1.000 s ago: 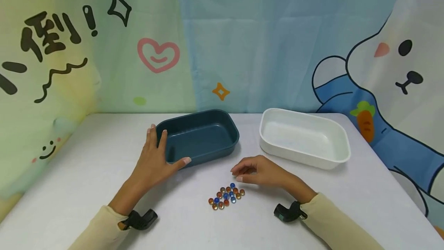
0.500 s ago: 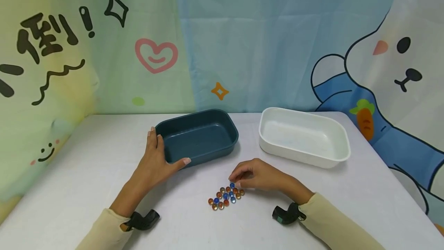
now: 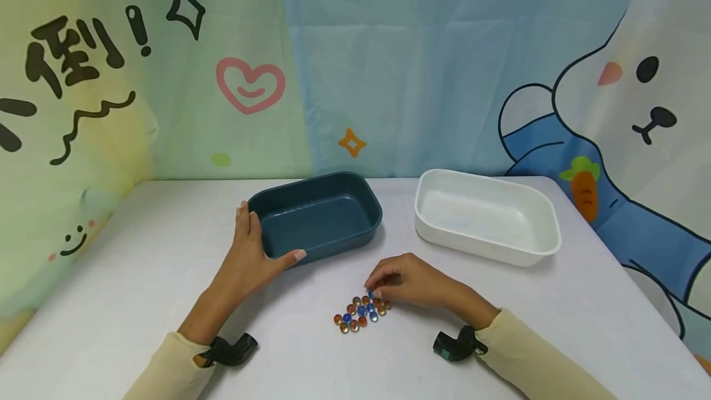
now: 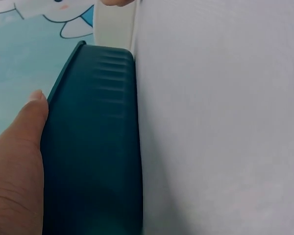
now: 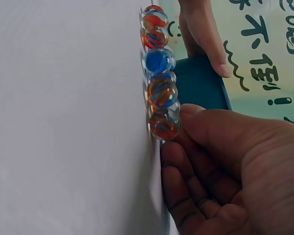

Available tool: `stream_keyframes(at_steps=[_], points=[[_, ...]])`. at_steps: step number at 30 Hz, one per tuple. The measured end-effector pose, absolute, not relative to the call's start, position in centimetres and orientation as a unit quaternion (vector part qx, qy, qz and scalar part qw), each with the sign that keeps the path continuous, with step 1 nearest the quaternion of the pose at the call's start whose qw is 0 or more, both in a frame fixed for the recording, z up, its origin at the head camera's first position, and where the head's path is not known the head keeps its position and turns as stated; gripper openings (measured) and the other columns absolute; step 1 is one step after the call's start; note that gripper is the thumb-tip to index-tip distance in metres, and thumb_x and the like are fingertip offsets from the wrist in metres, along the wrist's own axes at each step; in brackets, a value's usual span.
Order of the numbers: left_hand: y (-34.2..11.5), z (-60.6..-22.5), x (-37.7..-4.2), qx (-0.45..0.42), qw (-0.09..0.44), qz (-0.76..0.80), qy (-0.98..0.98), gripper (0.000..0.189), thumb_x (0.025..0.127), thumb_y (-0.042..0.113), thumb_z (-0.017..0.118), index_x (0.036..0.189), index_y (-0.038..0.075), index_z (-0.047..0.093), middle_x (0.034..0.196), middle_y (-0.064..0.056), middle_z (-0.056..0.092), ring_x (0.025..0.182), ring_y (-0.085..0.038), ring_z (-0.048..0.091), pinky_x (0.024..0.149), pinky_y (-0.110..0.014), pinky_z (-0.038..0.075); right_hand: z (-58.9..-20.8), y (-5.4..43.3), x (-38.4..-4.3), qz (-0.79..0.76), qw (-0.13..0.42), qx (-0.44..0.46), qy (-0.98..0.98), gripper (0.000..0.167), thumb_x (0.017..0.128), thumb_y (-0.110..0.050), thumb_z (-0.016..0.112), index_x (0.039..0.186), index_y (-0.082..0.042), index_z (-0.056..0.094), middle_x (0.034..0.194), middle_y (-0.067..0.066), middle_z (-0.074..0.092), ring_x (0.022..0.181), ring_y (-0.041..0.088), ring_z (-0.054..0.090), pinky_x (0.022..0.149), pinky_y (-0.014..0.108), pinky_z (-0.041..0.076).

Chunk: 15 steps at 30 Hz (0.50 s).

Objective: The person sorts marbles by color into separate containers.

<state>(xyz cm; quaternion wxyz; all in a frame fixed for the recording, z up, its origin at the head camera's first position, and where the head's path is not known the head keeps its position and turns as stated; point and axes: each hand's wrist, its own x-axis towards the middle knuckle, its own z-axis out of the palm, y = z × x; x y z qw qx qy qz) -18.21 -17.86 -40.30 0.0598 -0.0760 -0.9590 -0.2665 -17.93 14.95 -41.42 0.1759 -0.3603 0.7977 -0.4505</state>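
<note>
My left hand (image 3: 250, 264) rests on the near-left corner of a dark teal tray (image 3: 316, 221), fingers along its left side and thumb on its front rim. The left wrist view shows the thumb (image 4: 27, 129) against the tray's side wall. On the table, a cluster of glass marbles (image 3: 362, 311) in orange, blue and amber lies before the tray. At its far end my right hand (image 3: 413, 279) pinches a blue marble (image 3: 371, 294) between thumb and fingertips. Nearer marbles (image 5: 159, 61) hide that marble in the right wrist view.
A white tray (image 3: 486, 215) stands at the back right, with a gap between it and the teal one. White cloth covers the table (image 3: 311, 357). Behind it hangs a printed curtain (image 3: 400, 79).
My right hand has come left and down to the cluster's far end and taken hold of a blue marble. The left fingers have drawn closer to the tray's side; the tray stays put.
</note>
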Motion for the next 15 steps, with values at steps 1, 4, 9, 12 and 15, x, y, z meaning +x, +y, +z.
stream_keyframes(at_steps=[1, 4, 9, 12, 15], points=[[-17.84, -40.32, -18.22, -0.075, 0.06, -0.268, -0.958, 0.126, 0.076, 0.072, 0.066, 0.147, -0.017, 0.011, 0.159, -0.021, -0.013, 0.145, -0.038, -0.003, 0.108, -0.056, 0.026, -41.44, 14.97, -17.91, -0.448, 0.174, -0.361, 0.799, 0.015, 0.09, -0.006, 0.069, 0.104, -0.008, 0.075, 0.102, -0.002, 0.069, 0.095, 0.014, 0.064, 0.084, 0.028, 0.051], [-17.79, -40.31, -18.27, -0.075, 0.064, -0.272, -0.957, 0.127, 0.075, 0.072, 0.066, 0.147, -0.017, 0.011, 0.159, -0.021, -0.012, 0.145, -0.039, -0.002, 0.108, -0.056, 0.026, -41.55, 14.96, -17.95, -0.441, 0.169, -0.36, 0.804, 0.015, 0.091, -0.007, 0.069, 0.104, -0.01, 0.075, 0.102, -0.006, 0.069, 0.097, 0.012, 0.063, 0.086, 0.029, 0.05], [-17.79, -40.31, -18.35, -0.076, 0.072, -0.274, -0.956, 0.127, 0.075, 0.072, 0.067, 0.147, -0.017, 0.012, 0.159, -0.023, -0.009, 0.145, -0.04, 0.002, 0.108, -0.056, 0.027, -41.69, 14.95, -18.06, -0.434, 0.166, -0.365, 0.807, 0.016, 0.091, -0.005, 0.069, 0.104, -0.011, 0.075, 0.101, -0.009, 0.068, 0.097, 0.01, 0.062, 0.087, 0.028, 0.05], [-17.82, -40.39, -18.31, -0.075, 0.071, -0.275, -0.956, 0.127, 0.075, 0.071, 0.067, 0.147, -0.017, 0.012, 0.158, -0.025, -0.007, 0.144, -0.042, 0.005, 0.107, -0.057, 0.028, -41.72, 14.93, -18.06, -0.433, 0.165, -0.375, 0.803, 0.015, 0.09, -0.005, 0.069, 0.104, -0.011, 0.075, 0.101, -0.008, 0.068, 0.097, 0.01, 0.062, 0.086, 0.028, 0.05], [-17.79, -40.48, -18.24, -0.07, 0.064, -0.281, -0.955, 0.128, 0.074, 0.071, 0.068, 0.148, -0.016, 0.01, 0.158, -0.025, -0.008, 0.143, -0.043, 0.01, 0.107, -0.056, 0.029, -41.75, 14.91, -17.96, -0.427, 0.161, -0.383, 0.803, 0.015, 0.091, -0.006, 0.068, 0.104, -0.01, 0.074, 0.101, -0.008, 0.067, 0.096, 0.009, 0.061, 0.085, 0.028, 0.05]])
